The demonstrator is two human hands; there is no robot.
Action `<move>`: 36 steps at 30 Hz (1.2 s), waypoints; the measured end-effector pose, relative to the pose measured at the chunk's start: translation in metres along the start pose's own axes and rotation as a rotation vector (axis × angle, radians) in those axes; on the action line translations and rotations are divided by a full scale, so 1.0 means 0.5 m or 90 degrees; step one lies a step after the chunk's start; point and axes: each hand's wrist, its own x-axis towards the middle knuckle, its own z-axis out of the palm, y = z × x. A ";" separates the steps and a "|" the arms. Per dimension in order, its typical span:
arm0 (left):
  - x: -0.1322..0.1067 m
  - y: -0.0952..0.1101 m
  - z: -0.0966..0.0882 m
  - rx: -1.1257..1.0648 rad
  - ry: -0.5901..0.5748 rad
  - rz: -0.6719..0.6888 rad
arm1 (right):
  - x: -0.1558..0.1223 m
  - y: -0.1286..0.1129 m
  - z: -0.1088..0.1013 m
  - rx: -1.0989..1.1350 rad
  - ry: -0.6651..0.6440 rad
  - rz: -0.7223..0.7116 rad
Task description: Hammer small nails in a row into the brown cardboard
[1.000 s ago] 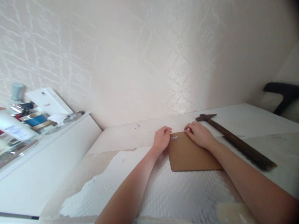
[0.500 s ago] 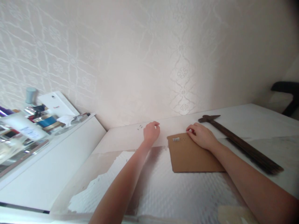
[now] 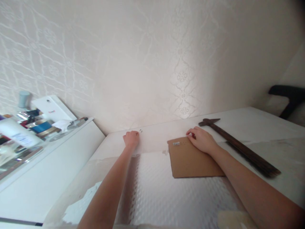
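Note:
My left hand point(image 3: 131, 140) rests at the back of the white table, its fingers curled together beside a few tiny dark metal-looking pieces point(image 3: 141, 130). Whatever sits between those fingertips is too small to make out. A flat brown cardboard piece point(image 3: 195, 162) lies under my right hand point(image 3: 202, 140), whose thumb and fingers close at its far edge. Along the cardboard's top left runs a row of small silvery pieces point(image 3: 176, 143), followed by small dark dots. To the right of this hand lies a dark hammer point(image 3: 234, 141) with a wooden handle.
Textured clear sheeting point(image 3: 152, 190) covers the near part of the table point(image 3: 157, 140). A white cabinet point(image 3: 54, 178) on the left bears bottles, tape rolls and a white box point(image 3: 54, 109). Behind stands a patterned wall point(image 3: 133, 79); a black armrest-like part point(image 3: 289, 95) juts in at right.
My left hand has moved left to the tiny pieces at the back of the table. My right hand stays at the cardboard. The whole view has shifted slightly.

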 end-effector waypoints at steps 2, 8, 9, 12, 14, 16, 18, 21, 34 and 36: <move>-0.001 0.001 0.003 0.030 0.020 0.020 | 0.000 0.001 0.001 0.000 -0.001 0.000; -0.004 0.011 0.001 -0.001 0.049 0.012 | 0.002 0.002 0.002 -0.003 -0.001 0.005; -0.008 0.022 -0.003 -0.047 0.048 0.002 | 0.002 0.001 0.002 -0.003 -0.001 0.005; -0.034 0.081 -0.022 -0.242 0.039 0.041 | 0.002 -0.001 0.000 -0.002 -0.003 0.008; -0.063 0.138 -0.038 -0.390 0.024 0.111 | 0.002 -0.001 -0.001 -0.001 -0.005 0.009; -0.095 0.196 -0.049 -0.519 0.002 0.177 | 0.002 -0.001 -0.001 -0.003 -0.006 0.008; -0.123 0.242 -0.052 -0.597 -0.037 0.234 | 0.002 -0.001 -0.001 -0.009 -0.003 0.009; -0.149 0.275 -0.038 -0.637 -0.086 0.257 | 0.002 -0.001 0.000 -0.011 0.000 0.010; -0.163 0.257 -0.005 -0.643 -0.195 0.255 | 0.003 -0.003 -0.007 0.004 -0.013 0.021; -0.167 0.258 -0.008 -0.649 -0.202 0.252 | 0.004 0.000 -0.005 0.007 -0.017 0.018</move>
